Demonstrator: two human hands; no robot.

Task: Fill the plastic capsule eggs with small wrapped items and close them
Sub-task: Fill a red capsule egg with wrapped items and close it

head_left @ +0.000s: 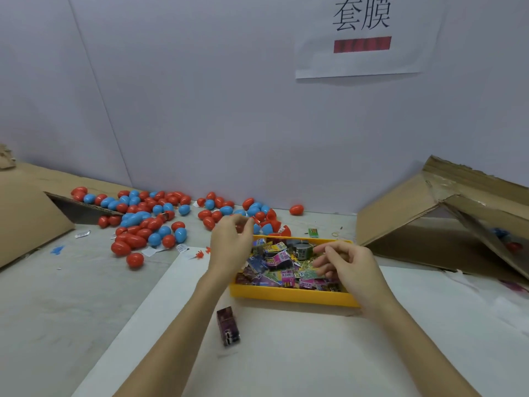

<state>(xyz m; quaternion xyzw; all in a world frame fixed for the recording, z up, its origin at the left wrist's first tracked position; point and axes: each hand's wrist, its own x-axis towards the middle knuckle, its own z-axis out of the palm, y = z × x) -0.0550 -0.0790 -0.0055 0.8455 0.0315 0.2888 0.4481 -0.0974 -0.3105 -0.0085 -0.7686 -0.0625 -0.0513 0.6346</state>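
Observation:
A yellow tray (292, 296) holds several small wrapped items (282, 263) in bright foil. My right hand (343, 262) hovers over the tray's right half, fingers loosely bent and apart, with nothing clearly gripped. My left hand (230, 242) is raised at the tray's far left corner, thumb and fingers curled but apart, and I see nothing in it. Beyond it lie several red and blue capsule eggs (143, 222), most of them closed; a few open red halves (282, 230) sit just behind the tray. One purple wrapped item (228, 329) lies blurred on the white sheet in front of the tray.
A torn cardboard box (446, 224) lies open on the right, and another cardboard flap (31, 213) on the left. A white sheet (286, 353) covers the near table. Paper scraps (148, 251) and a green packet (313, 232) are scattered about. A wall with a printed sign (362, 32) stands behind.

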